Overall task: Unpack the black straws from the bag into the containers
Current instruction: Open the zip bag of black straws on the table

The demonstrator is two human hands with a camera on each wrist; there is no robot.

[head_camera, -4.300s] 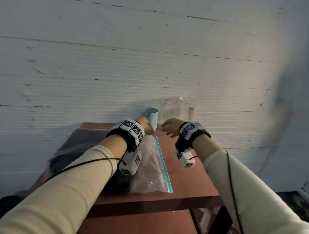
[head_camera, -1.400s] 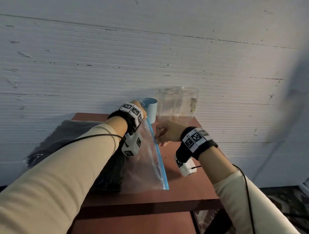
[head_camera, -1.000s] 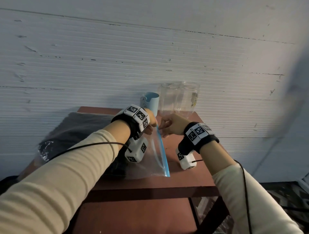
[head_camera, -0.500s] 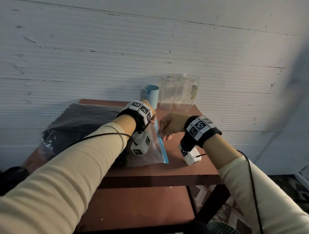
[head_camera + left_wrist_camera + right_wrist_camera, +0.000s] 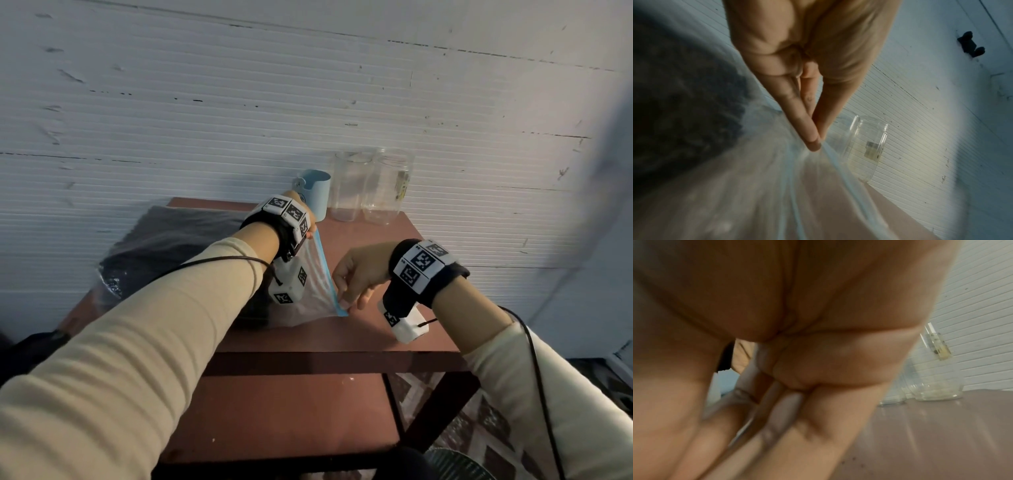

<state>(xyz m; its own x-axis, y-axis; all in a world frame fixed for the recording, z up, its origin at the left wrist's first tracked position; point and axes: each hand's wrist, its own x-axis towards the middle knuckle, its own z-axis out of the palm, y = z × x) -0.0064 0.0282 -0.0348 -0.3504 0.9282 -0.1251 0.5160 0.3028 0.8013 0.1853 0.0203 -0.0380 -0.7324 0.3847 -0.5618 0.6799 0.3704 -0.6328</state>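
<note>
While both hands pinch bag (image 5: 310, 291) seal, left (image 5: 310, 230) at 12, right (image 5: 359, 274) at 4: black straws (image 5: 171, 246) inside; cup (image 5: 317, 195), glass (image 5: 349, 186), jar (image 5: 385, 188) at 1, seemingly empty.

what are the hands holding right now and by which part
Both hold the clear plastic zip bag by its blue zip strip: left hand pinches the far end, right hand pinches the near end.

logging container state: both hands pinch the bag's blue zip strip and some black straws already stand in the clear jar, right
Not quite. Both hands, left hand and right hand, do pinch the bag's blue zip strip, but the clear jar holds no straws; the left wrist view shows it empty.
</note>
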